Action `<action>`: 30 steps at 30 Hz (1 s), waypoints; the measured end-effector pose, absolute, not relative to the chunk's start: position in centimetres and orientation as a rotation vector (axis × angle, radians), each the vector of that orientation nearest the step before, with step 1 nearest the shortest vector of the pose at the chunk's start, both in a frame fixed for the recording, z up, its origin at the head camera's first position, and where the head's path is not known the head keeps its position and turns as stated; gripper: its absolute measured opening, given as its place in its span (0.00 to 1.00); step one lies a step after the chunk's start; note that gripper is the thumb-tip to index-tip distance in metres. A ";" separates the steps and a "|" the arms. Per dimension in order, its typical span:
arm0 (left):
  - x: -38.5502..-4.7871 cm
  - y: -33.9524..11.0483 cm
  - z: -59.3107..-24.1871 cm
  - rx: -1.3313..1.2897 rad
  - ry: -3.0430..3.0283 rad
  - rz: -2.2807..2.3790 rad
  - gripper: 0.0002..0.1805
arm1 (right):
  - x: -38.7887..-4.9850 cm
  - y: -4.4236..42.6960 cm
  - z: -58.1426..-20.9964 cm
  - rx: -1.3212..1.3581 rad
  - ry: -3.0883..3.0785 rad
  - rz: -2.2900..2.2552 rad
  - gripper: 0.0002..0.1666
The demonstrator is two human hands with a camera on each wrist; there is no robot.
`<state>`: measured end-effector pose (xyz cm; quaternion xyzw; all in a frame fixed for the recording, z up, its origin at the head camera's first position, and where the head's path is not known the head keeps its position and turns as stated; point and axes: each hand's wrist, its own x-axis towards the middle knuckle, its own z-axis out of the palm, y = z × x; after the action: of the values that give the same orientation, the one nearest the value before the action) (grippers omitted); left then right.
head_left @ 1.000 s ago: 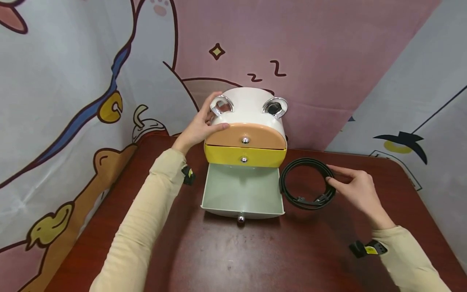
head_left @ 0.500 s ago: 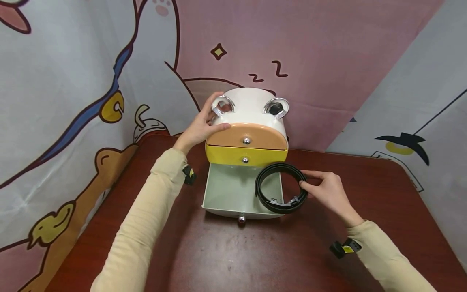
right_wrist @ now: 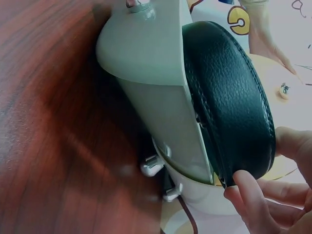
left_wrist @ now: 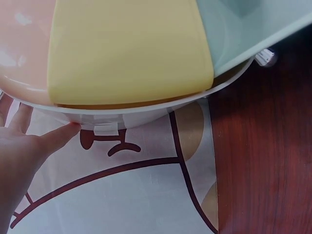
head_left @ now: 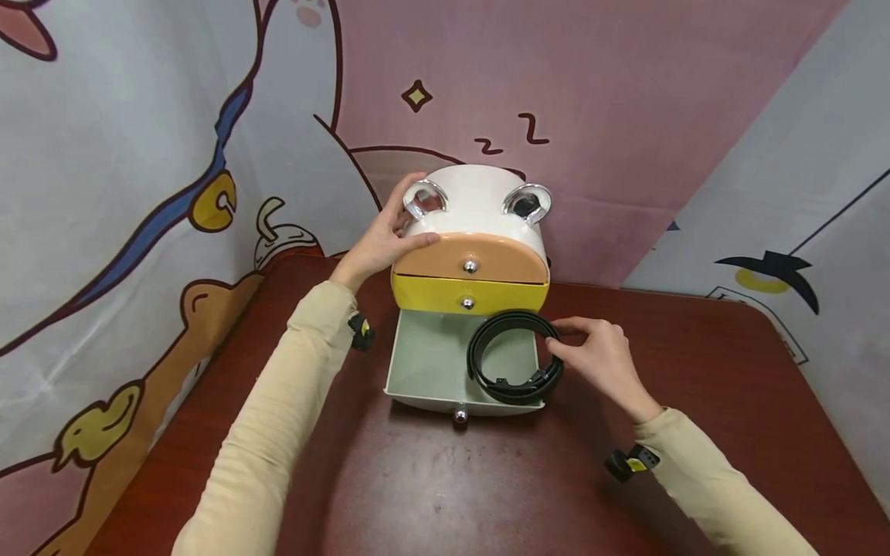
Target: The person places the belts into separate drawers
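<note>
A small frog-shaped drawer cabinet (head_left: 476, 202) with a white top stands on the table. Its pale green bottom drawer (head_left: 427, 363) is pulled out; the orange drawer (head_left: 504, 259) and yellow drawer (head_left: 427, 293) above look closed. My left hand (head_left: 382, 241) rests against the cabinet's upper left side, thumb at the orange front, other fingers partly hidden behind. A coiled black belt (head_left: 476, 354) is pinched at its right side between thumb and fingers of my right hand (head_left: 599, 361). In the right wrist view, the belt (right_wrist: 234, 97) overlaps the green drawer's side wall and stands above its rim.
The reddish-brown wooden table (head_left: 445, 494) extends in front and to both sides. Close behind the cabinet hangs a pink and white cartoon-print cloth (head_left: 591, 154). The green drawer's silver knob (head_left: 460, 415) sticks out toward the front.
My right hand has carried the coiled belt leftward, from beside the cabinet to over the right part of the open green drawer. The left hand has stayed on the cabinet.
</note>
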<state>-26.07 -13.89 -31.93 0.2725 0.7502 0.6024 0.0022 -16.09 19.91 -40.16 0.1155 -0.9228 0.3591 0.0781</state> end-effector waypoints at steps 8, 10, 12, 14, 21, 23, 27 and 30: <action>-26.0 -14.3 -31.9 0.854 2.350 1.910 0.47 | -17.0 17.3 -40.4 0.422 -2.720 1.007 0.14; -26.0 -14.2 -31.9 0.855 2.352 1.908 0.47 | -17.1 16.3 -41.0 0.461 -2.712 1.010 0.15; -26.0 -14.1 -31.8 0.854 2.350 1.905 0.47 | -17.1 15.5 -41.6 0.490 -2.714 1.010 0.16; -25.9 -13.9 -31.8 0.855 2.347 1.900 0.47 | -17.1 14.7 -42.3 0.503 -2.716 1.025 0.17; -25.8 -13.7 -31.6 0.837 2.342 1.903 0.47 | -17.5 13.6 -43.4 0.507 -2.725 1.091 0.18; -25.8 -13.7 -31.6 0.831 2.348 1.900 0.47 | -17.5 13.5 -43.3 0.528 -2.721 1.095 0.18; -25.8 -13.9 -31.7 0.823 2.366 1.878 0.47 | -17.1 13.6 -42.8 0.570 -2.655 1.142 0.18; -26.0 -14.0 -31.8 0.831 2.371 1.880 0.47 | -16.6 13.9 -42.5 0.602 -2.598 1.219 0.18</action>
<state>-25.99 -14.04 -31.84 0.2648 0.7557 0.5990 0.0019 -16.60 13.91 -42.48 0.2043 -0.8812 0.4133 0.1044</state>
